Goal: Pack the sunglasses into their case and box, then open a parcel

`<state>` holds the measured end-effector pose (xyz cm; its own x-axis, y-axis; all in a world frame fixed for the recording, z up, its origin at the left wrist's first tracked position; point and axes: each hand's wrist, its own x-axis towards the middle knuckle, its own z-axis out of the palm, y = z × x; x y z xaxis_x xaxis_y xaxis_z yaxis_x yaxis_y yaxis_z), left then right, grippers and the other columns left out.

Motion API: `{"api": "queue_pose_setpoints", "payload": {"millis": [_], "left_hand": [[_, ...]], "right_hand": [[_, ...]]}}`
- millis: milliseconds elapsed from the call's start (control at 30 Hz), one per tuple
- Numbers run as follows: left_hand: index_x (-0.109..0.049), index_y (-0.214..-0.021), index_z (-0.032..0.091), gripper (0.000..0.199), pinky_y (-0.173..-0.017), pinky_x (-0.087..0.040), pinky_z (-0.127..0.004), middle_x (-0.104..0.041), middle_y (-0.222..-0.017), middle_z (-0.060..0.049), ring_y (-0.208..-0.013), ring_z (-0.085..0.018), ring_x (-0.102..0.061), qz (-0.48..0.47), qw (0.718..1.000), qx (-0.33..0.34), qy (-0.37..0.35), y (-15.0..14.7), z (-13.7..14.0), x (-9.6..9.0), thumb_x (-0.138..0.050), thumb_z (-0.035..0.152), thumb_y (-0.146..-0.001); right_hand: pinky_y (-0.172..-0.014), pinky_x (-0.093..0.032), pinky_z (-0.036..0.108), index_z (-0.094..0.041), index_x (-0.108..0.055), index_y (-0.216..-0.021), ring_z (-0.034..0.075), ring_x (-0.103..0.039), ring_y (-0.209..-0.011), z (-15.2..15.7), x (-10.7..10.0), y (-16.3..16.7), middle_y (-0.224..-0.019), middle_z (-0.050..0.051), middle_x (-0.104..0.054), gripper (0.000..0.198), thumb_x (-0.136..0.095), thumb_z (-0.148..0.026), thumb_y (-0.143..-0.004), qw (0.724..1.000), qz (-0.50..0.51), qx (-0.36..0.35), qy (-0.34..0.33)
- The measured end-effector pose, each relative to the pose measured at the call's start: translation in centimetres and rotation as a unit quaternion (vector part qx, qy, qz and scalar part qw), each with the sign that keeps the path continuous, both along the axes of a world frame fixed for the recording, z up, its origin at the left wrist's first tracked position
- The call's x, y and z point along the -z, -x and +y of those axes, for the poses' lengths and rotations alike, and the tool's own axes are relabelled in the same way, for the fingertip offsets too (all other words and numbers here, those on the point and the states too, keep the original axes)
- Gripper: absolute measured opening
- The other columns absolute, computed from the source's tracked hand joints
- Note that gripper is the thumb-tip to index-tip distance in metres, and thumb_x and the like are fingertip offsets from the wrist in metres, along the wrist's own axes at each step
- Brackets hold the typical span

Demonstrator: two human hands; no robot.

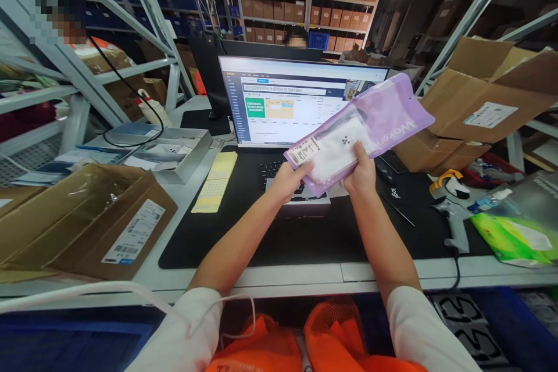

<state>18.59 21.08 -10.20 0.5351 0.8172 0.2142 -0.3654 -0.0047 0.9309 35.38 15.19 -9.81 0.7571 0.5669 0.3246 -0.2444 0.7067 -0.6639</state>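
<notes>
A purple, partly see-through plastic pouch (387,104) is held up in front of the monitor, tilted with its far end up to the right. Inside it shows a white item, and a barcode label sits near its lower left corner. My left hand (288,180) pinches that lower left corner, thumb on top. Gripping the lower edge further right is my right hand (361,171), its thumb pressed on the white part. Below the pouch a small box (307,209) lies on the black desk mat (261,238), largely covered by the pouch and my left hand.
Behind the pouch stands a lit monitor (270,104), a keyboard (268,173) below it. Yellow label sheets (214,183) lie left of it. An open carton (87,226) and a grey tray (192,157) stand left; a barcode scanner (454,224), green packet (510,238) and cartons (483,93) right.
</notes>
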Motion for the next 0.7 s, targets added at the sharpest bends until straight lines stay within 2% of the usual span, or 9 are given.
{"api": "queue_pose_setpoints", "payload": {"millis": [67,200,400,467,600,700], "left_hand": [[-0.079,-0.106,0.014,0.066,-0.093,-0.058,-0.04,-0.077,-0.113,-0.015,-0.106,-0.033,-0.072,0.019,1.0,-0.017,-0.005,-0.1,-0.1,0.0,-0.099,0.055,-0.059],[-0.079,-0.103,0.014,0.057,-0.095,-0.057,-0.04,-0.077,-0.114,-0.013,-0.107,-0.032,-0.072,-0.011,0.997,-0.077,-0.013,-0.6,-0.4,0.2,-0.1,0.044,-0.059],[-0.079,-0.097,0.014,0.044,-0.095,-0.056,-0.041,-0.079,-0.104,-0.01,-0.102,-0.032,-0.072,0.035,0.993,-0.116,-0.001,-0.9,0.1,0.8,-0.094,0.033,-0.061],[-0.079,-0.099,0.014,0.044,-0.092,-0.056,-0.041,-0.079,-0.104,-0.01,-0.101,-0.032,-0.072,0.042,0.994,-0.102,-0.013,-0.7,0.4,0.8,-0.094,0.034,-0.062],[-0.078,-0.106,0.014,0.058,-0.091,-0.057,-0.042,-0.077,-0.11,-0.011,-0.1,-0.031,-0.072,-0.01,1.0,-0.017,-0.012,-0.4,0.2,0.3,-0.098,0.043,-0.06],[-0.078,-0.103,0.015,0.06,-0.096,-0.056,-0.041,-0.077,-0.111,-0.012,-0.105,-0.032,-0.072,-0.034,0.999,-0.037,0.002,-0.4,-0.2,0.1,-0.101,0.047,-0.057]], "right_hand": [[-0.114,-0.051,0.05,-0.015,-0.07,-0.113,0.03,-0.065,-0.125,-0.2,-0.2,0.2,-0.121,0.011,-0.073,0.057,-0.087,-0.05,-0.07,1.0,-0.017,0.018,0.001],[-0.114,-0.051,0.051,-0.012,-0.07,-0.114,0.03,-0.066,-0.122,-0.7,-0.3,0.8,-0.121,0.012,-0.072,0.06,-0.089,-0.046,-0.068,0.996,-0.063,0.063,-0.004],[-0.112,-0.052,0.052,-0.011,-0.072,-0.101,0.032,-0.069,-0.118,-1.7,-0.5,2.2,-0.107,0.011,-0.075,0.052,-0.093,-0.044,-0.065,0.982,-0.096,0.158,0.038],[-0.113,-0.051,0.051,-0.012,-0.072,-0.098,0.033,-0.069,-0.119,-2.2,-0.7,2.6,-0.104,0.011,-0.076,0.051,-0.093,-0.044,-0.065,0.977,-0.113,0.176,0.045],[-0.116,-0.048,0.051,-0.012,-0.072,-0.099,0.032,-0.068,-0.122,-2.8,-1.0,2.6,-0.104,0.011,-0.076,0.052,-0.094,-0.045,-0.065,0.972,-0.13,0.194,0.026],[-0.116,-0.049,0.052,-0.012,-0.072,-0.103,0.032,-0.067,-0.122,-2.8,-0.9,2.0,-0.108,0.011,-0.075,0.053,-0.092,-0.046,-0.068,0.975,-0.118,0.186,0.019]]}}
